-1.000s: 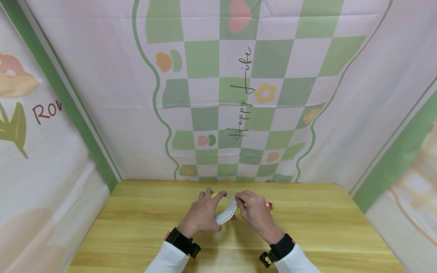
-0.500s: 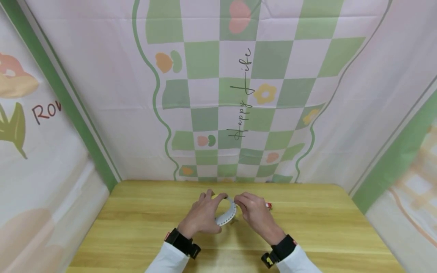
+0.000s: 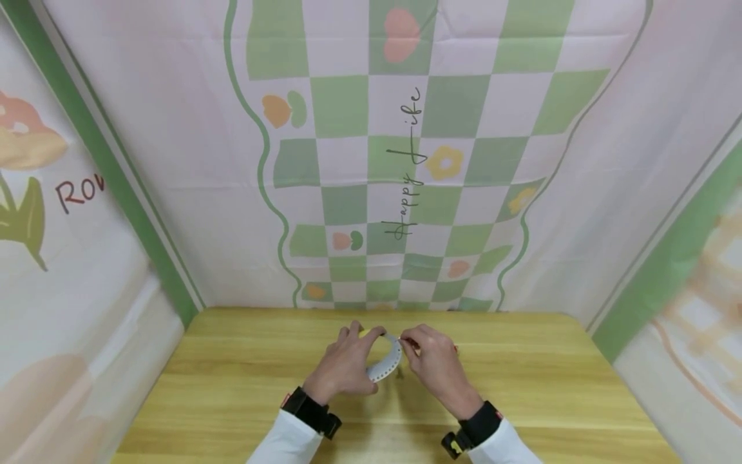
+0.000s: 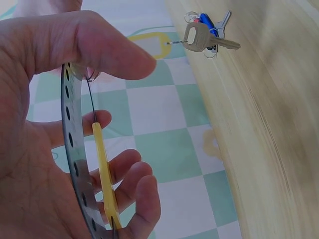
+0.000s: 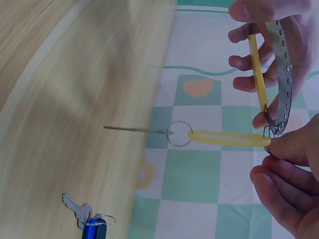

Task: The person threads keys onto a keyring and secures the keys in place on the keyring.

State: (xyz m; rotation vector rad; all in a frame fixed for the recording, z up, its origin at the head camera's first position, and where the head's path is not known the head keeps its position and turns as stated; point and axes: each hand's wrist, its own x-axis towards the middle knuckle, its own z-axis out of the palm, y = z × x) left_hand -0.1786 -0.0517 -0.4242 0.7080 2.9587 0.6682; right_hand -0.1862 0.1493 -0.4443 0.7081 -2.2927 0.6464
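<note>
My left hand (image 3: 344, 364) holds a curved metal band with a row of holes (image 3: 390, 365), thumb on one side and fingers spread on the other. A wire with a yellow grip (image 4: 103, 169) spans the band's open side. My right hand (image 3: 436, 362) pinches the end of a yellow key tag (image 5: 229, 138) against the band's tip, where small wire loops meet. From that tag hangs a split ring (image 5: 179, 133) bearing a brass-coloured key (image 4: 198, 38). Whether the tag is hooked onto the band is hidden by my right thumb and fingers.
On the wooden table (image 3: 522, 386) lie a silver key (image 5: 79, 208) and a blue tag (image 5: 93, 229) with a ring. A small red item (image 3: 455, 349) peeks out behind my right hand. A patterned cloth (image 3: 342, 103) hangs behind the table's far edge.
Both hands stay almost in place at the band. The band is tilted slightly differently and the hanging key has swung a little. More of the red item is now covered by my right hand.
</note>
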